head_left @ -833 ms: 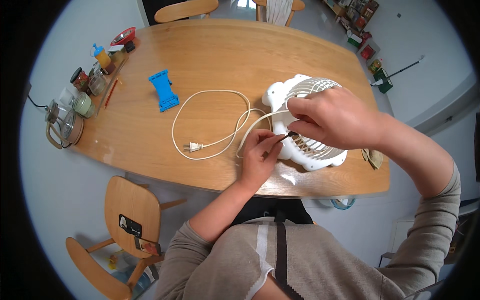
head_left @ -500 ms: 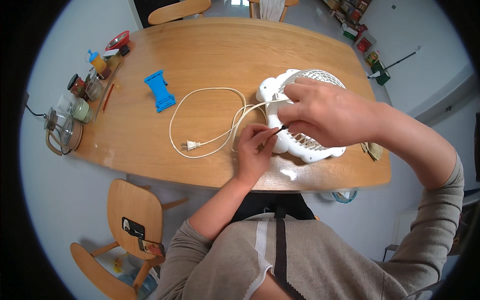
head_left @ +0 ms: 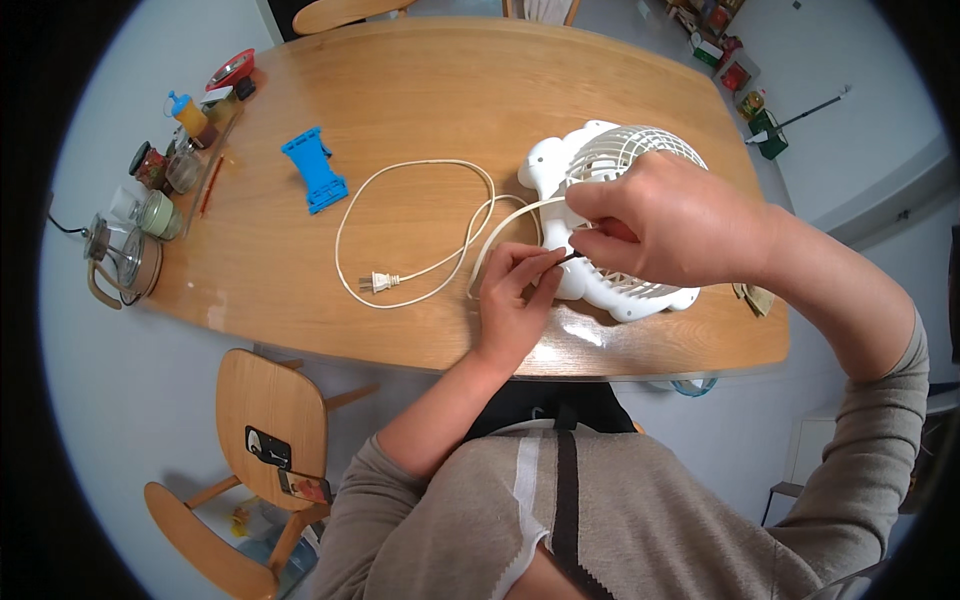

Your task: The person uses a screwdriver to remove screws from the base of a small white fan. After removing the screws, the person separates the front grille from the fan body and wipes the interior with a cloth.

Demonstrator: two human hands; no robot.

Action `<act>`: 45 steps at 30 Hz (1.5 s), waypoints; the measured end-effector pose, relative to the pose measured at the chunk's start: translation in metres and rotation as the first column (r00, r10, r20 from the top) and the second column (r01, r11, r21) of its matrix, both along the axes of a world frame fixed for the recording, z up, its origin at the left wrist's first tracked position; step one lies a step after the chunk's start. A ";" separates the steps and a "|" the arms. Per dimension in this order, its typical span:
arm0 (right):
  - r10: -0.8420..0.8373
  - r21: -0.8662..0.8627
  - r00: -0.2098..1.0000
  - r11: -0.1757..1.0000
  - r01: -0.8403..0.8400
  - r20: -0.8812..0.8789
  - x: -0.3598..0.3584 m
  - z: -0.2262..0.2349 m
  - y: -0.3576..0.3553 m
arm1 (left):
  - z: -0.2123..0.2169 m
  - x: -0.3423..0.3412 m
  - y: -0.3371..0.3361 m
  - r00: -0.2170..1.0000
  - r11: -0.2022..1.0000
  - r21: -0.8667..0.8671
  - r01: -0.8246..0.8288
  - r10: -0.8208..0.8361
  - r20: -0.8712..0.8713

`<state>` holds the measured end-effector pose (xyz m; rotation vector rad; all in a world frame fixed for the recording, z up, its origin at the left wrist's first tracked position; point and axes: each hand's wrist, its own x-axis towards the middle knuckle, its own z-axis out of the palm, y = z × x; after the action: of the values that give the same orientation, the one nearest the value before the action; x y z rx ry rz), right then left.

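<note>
A white plastic housing with a round grille [head_left: 640, 143] lies on the right of the wooden table, its scalloped edge toward me. My right hand [head_left: 670, 220] is closed over it around a screwdriver, whose handle is mostly hidden in the fist. The screwdriver's thin dark shaft [head_left: 568, 258] points left and down to my left hand [head_left: 520, 290]. There my left thumb and fingers pinch the shaft's tip end at the housing's near-left edge; whether a screw is between them is too small to tell. A white power cord [head_left: 400, 168] runs from the housing, looped, ending in a two-pin plug [head_left: 380, 282].
A blue plastic bracket [head_left: 316, 170] lies left of the cord on the table [head_left: 420, 90]. Jars, a squeeze bottle [head_left: 188, 115] and a glass kettle [head_left: 135, 265] line the left edge. A chair [head_left: 272, 420] with a phone on its seat stands nearer left.
The right fist has turned a little and shifted slightly right. The left hand keeps its pinch at the shaft. The whole view has tilted slightly.
</note>
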<state>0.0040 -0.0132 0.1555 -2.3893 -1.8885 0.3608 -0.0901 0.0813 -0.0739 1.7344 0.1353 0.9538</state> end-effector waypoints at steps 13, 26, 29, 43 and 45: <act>0.382 -0.063 0.918 0.919 -0.389 -0.105 0.020 0.008 0.004 | 0.001 -0.002 0.003 0.997 0.998 0.053 -0.037 0.041 -0.070; -0.003 0.162 0.938 0.985 -0.057 0.347 -0.003 -0.001 -0.019 | -0.001 0.000 0.001 0.998 0.993 -0.101 0.056 -0.057 -0.009; 0.110 0.203 0.960 0.965 -0.165 0.258 -0.005 -0.004 -0.018 | -0.006 0.002 0.002 0.996 0.990 -0.117 0.081 -0.075 0.053; 0.177 0.336 0.971 0.915 -0.222 0.157 0.000 -0.002 -0.025 | -0.001 0.005 0.003 1.000 0.998 0.056 -0.015 0.014 0.023; 0.030 0.319 0.991 0.945 -0.072 0.134 -0.006 0.002 -0.028 | 0.000 0.003 0.002 1.000 0.999 0.052 -0.005 0.005 0.006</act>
<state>-0.0024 -0.0413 0.1574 -2.1938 -1.8894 -0.0985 -0.0866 0.0836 -0.0744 1.7794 0.1124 0.9737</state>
